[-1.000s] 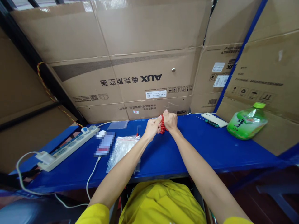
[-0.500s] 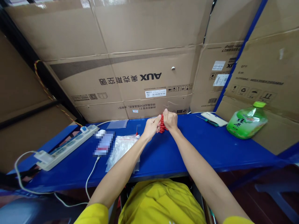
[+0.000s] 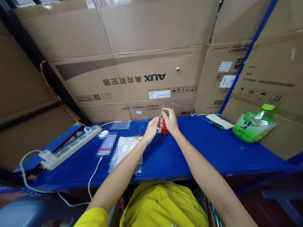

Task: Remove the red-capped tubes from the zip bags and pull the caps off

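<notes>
Both of my hands meet over the far middle of the blue table, around a bundle of slim red pieces point(image 3: 164, 126) that look like small tool handles. Clear plastic, apparently a bag, shows about the bundle, and a thin edge or strip sticks up between my hands. My left hand point(image 3: 152, 128) is closed in a pinch at the bundle's left side. Curled over its right side is my right hand point(image 3: 170, 121), fingers bent and thumb against it. The fingers partly hide what they grip. Left of them lie clear zip bags point(image 3: 126, 149) with a red-handled tool point(image 3: 139, 132) at their top edge.
A phone point(image 3: 107, 145) on a cable and a white power strip point(image 3: 73, 146) lie on the left. To the right are a white flat object point(image 3: 219, 121), a dark green-handled tool point(image 3: 216, 125) and a green bottle point(image 3: 254, 123). Cardboard point(image 3: 132, 41) walls the table's back.
My hands have loosened from tight fists around the red bundle. My right fingers have lifted and spread over it, and a thin clear strip now shows upright between the hands. The view has shifted slightly.
</notes>
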Tool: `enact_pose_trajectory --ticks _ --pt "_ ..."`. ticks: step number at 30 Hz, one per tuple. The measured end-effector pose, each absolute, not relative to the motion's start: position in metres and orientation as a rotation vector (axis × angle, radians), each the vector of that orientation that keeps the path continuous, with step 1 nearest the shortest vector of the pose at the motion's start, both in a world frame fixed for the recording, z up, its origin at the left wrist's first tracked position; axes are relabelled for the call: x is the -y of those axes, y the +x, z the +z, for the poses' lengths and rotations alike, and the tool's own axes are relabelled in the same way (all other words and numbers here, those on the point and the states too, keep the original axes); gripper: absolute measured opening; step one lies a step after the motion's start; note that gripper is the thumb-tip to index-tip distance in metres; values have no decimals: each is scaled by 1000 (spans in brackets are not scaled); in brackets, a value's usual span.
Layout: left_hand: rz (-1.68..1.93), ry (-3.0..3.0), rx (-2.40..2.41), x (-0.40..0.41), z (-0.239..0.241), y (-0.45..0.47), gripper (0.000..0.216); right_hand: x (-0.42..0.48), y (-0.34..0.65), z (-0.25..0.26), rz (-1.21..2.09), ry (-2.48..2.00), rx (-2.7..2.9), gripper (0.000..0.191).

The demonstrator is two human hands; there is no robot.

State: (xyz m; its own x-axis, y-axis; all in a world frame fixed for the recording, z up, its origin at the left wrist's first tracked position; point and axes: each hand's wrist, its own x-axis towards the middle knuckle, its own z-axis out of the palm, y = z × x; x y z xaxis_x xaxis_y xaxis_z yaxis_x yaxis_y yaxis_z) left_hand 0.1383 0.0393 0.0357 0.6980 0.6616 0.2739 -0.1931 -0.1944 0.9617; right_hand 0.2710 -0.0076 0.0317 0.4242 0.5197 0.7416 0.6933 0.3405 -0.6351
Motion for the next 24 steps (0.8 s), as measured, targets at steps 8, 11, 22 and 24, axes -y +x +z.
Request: enact_pose_trajectory --ticks 8,11,22,24 --pt "991 2114 -749 -65 34 129 37 1 264 27 106 -1289 1196 36" --pt "1148 2052 -839 -68 37 124 34 6 260 27 132 -1409 1267 33" --pt "380 2479 -1799 -81 47 90 46 14 252 27 -109 -1781 1472 30" --pt "203 2502 -1772 -85 47 87 46 14 252 27 -122 -1779 1476 30"
